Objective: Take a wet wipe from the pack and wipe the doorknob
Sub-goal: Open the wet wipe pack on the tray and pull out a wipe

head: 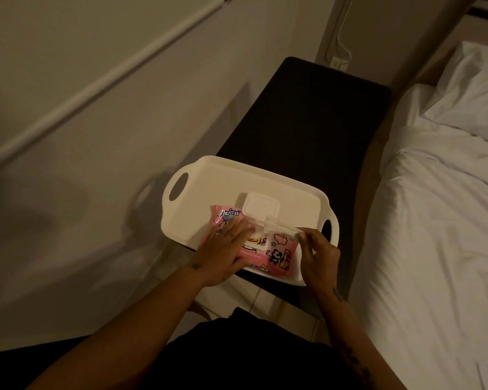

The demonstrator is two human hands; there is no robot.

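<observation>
A pink wet-wipe pack [276, 256] with cartoon prints lies on a cream tray [209, 181], its white flip lid [261, 207] standing open. My left hand [223, 249] presses flat on the pack's left half. My right hand [317, 251] pinches the end of a white wet wipe [276, 226], which stretches from the pack's opening toward the right. No doorknob is in view.
The tray rests on a dark narrow table [307, 122] between a beige wall [96, 108] on the left and a bed with white sheets [434, 220] on the right. A wall socket with a cable [339, 62] sits behind the table.
</observation>
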